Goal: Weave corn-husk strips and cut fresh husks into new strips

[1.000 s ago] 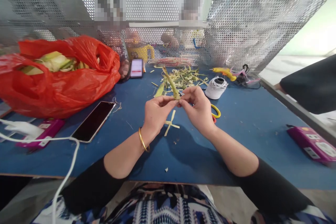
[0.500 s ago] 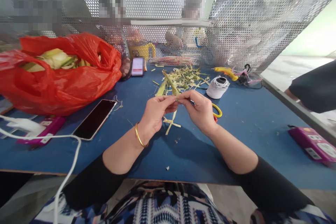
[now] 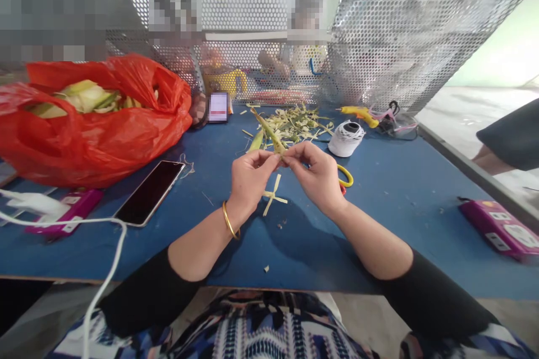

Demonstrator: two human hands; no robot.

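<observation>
My left hand (image 3: 254, 180) and my right hand (image 3: 314, 176) meet over the middle of the table, fingertips closed on the lower end of a long green-yellow corn husk (image 3: 274, 141). The husk points up and away to the left. Just below my hands, a small cross of pale husk strips (image 3: 274, 197) lies on the table. Another green husk piece (image 3: 256, 140) lies behind my left hand. Beyond that is a heap of cut husk scraps (image 3: 297, 122). Scissors with a yellow and red handle (image 3: 346, 176) lie beside my right hand, partly hidden by it.
A red plastic bag (image 3: 138, 143) of husks fills the left, near a dark phone (image 3: 150, 193) and white cable (image 3: 112, 269). A white thread spool (image 3: 346, 139) and yellow glue gun (image 3: 359, 114) lie right. Purple power strips (image 3: 499, 230) sit at both sides; perforated metal screen (image 3: 261, 5) behind.
The husk between my fingers now leans further left and shows more of its length. My hands have shifted slightly, leaving the strip cross more exposed.
</observation>
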